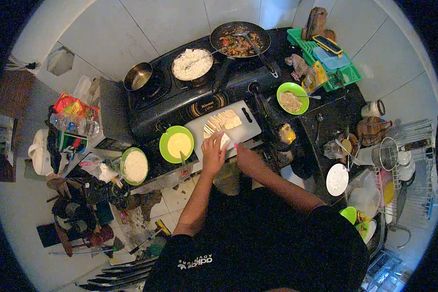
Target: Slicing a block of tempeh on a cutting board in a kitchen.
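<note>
A white cutting board (246,133) lies in front of the gas stove, bearing thin slices of a pale block, perhaps tempeh or tofu (224,120). My left hand (213,151) presses on an uncut pale piece near the board's front edge, fingers bent over it. In my right hand (246,157) is a knife with a pink handle (236,145); its blade points at that piece and is partly hidden. Left of the board stands a green bowl of yellowish batter (179,146) with a utensil in it. Farther left is a green-rimmed bowl of whitish food (135,166).
On the stove are a small metal pot (138,76), a pan of white rice (192,65) and a wok of cooked vegetables (241,40). A green bowl with a spoon (292,98), a green rack (346,75) and a white plate (337,179) stand to the right.
</note>
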Demonstrator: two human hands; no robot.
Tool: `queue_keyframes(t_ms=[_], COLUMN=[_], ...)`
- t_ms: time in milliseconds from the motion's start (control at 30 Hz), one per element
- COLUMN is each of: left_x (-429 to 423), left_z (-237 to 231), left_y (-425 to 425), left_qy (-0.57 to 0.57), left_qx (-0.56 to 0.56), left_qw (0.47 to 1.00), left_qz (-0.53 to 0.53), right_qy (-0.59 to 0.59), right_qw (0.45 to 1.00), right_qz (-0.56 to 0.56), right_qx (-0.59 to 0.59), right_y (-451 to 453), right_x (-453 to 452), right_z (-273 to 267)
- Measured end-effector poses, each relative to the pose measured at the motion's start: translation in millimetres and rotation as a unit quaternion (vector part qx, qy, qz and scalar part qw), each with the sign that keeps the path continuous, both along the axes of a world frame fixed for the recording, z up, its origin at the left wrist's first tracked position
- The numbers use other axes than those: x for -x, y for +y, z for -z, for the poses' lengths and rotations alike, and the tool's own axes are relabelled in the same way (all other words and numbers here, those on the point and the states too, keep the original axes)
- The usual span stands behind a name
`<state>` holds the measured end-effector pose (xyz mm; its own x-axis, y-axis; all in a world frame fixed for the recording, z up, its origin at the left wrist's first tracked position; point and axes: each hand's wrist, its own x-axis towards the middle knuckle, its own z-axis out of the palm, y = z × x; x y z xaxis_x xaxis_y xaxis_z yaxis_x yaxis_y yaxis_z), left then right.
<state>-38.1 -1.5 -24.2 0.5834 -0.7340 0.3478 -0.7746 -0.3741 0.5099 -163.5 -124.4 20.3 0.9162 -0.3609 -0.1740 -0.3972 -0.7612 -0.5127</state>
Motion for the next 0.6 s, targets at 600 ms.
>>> queue_keyframes(t_ms=[600], left_x=[0.5], left_z=[-4.0], left_y=[0.8], left_qy=[-0.016], left_qx=[-0.014], left_qw=[1.000], left_qz=[0.001], right_qy=[0.031], right_qw=[0.999], right_qz=[-0.022], right_qx=[-0.028], right_y=[-11.2], right_x=[-11.2], right_z=[-22.4])
